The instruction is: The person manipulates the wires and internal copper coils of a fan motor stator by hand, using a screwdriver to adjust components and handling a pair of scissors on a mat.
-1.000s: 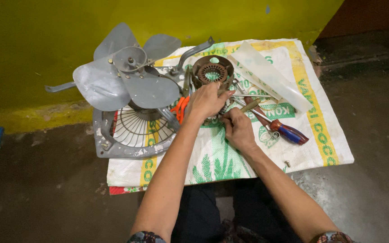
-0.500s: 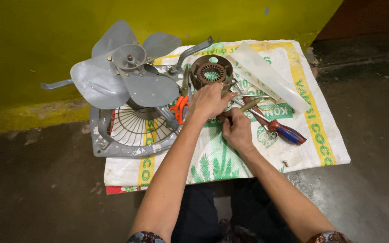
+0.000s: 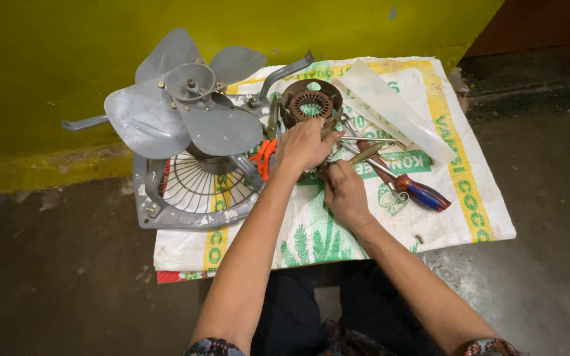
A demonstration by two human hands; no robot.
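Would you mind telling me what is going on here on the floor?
A person sits over a woven sack spread on the floor. The left hand rests on a small part beside the round motor core, and the right hand works close against it. A grey fan on its wire guard sits to the left, screwdrivers to the right.

Matt grey metal fan blades (image 3: 186, 109)

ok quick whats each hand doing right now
Left hand: curled down over a part beside the brown motor stator; grip hidden.
Right hand: closed, pinching something too small to tell.
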